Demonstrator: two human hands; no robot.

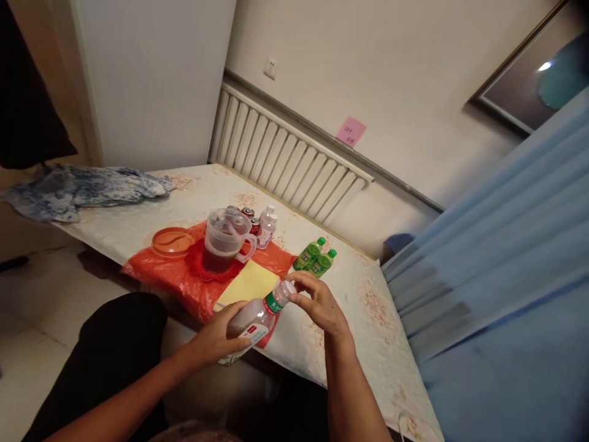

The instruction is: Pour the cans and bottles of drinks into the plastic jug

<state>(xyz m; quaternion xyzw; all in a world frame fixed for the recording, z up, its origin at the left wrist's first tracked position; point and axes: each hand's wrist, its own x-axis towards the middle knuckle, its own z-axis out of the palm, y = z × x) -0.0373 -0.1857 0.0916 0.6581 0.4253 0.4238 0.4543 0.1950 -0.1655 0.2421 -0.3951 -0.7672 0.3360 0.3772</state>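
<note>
My left hand [217, 339] is wrapped round the body of a small plastic bottle [256, 319] with brownish drink and a red and white label, held tilted over the table's near edge. My right hand [317, 302] pinches the bottle's cap end [286, 288] with its fingertips. Just beyond the bottle lies a yellow sheet [246, 283] on a red plastic bag [184, 276]. A clear pitcher [224, 242] with dark liquid stands on the red bag.
An orange lid [172, 240] lies left of the pitcher. Behind it stand red cans [251, 218] and a small bottle [267, 227]. Two green bottles [316, 258] stand to the right. A blue patterned cloth [78, 191] lies at the table's far left. A radiator [285, 162] lines the wall; a blue curtain [506, 258] hangs right.
</note>
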